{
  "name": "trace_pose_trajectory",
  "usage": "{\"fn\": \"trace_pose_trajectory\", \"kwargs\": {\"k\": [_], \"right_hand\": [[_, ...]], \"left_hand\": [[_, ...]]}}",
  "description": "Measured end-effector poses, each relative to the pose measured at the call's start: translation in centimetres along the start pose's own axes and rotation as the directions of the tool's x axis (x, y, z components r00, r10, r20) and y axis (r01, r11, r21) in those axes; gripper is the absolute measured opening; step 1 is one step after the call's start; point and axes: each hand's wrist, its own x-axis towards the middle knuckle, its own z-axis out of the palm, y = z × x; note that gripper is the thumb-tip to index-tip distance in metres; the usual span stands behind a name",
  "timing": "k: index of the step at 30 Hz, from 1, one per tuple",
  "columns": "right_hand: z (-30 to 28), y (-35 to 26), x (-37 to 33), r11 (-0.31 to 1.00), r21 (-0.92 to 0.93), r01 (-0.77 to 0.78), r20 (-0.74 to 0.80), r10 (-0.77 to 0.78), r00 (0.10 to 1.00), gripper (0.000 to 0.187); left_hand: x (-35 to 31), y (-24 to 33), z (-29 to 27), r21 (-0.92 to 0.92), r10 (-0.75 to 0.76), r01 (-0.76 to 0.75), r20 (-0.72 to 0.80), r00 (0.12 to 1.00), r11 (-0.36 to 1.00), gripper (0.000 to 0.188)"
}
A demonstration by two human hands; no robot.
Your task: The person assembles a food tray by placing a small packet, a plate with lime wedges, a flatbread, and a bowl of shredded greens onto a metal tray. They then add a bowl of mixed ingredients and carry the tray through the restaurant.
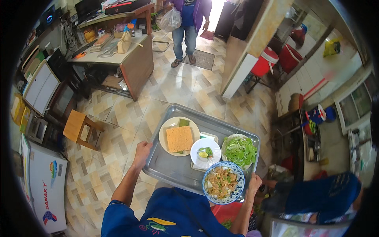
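A grey metal tray (164, 169) is held level in front of my body. My left hand (143, 153) grips its left edge and my right hand (254, 183) its right edge; both have the fingers closed. On the tray's left, a cream plate (162, 132) carries a square orange-brown cracker (179, 139) partly over a green leaf wrap. Beside it stands a small white plate (197, 146) with cut lime and green chilies (208, 151). A plate of leafy greens (241, 151) is at the right. Nearest me, a blue-patterned bowl (204, 182) contains noodles topped with meat.
Ahead, a person (188, 19) in a purple jacket carries a plastic bag (171, 19) near a doormat (201, 60). A cluttered desk (138, 65), wooden stool (79, 126) and white chest freezer (47, 185) line the left. Another person (316, 195) bends at the lower right, beyond a pillar (239, 75).
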Motion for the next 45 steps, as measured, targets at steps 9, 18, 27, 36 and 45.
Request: {"fn": "trace_pose_trajectory", "kwargs": {"k": [9, 18, 27, 36, 45], "right_hand": [[10.3, -8.0, 22.1, 0.991, 0.098, 0.086, 0.072, -0.093, 0.993, 0.036], [18.4, -15.2, 38.2, 0.992, 0.098, 0.083, 0.149, -0.097, 0.984, 0.037], [28.5, -23.4, 54.5, 0.962, 0.095, 0.257, 0.193, -0.271, 0.943, 0.032], [44.2, -33.8, 58.8, 0.952, 0.046, 0.303, 0.438, -0.292, 0.850, 0.037], [60.4, -47.5, 64.9, 0.969, 0.039, 0.244, 0.433, -0.237, 0.870, 0.038]], "left_hand": [[16.3, 6.5, 12.9, 0.052, -0.006, 0.009, -0.050, 0.999, 0.999, 0.026], [29.4, 14.8, 21.9, 0.163, 0.058, -0.042, -0.099, 0.993, 0.986, 0.035], [33.8, 15.6, 29.4, -0.052, -0.181, 0.174, -0.329, 0.927, 0.983, 0.028], [43.9, 13.1, 27.7, -0.200, -0.182, 0.093, -0.495, 0.850, 0.975, 0.029], [65.3, 25.0, 24.9, -0.230, -0.149, 0.050, -0.437, 0.887, 0.972, 0.027]]}}
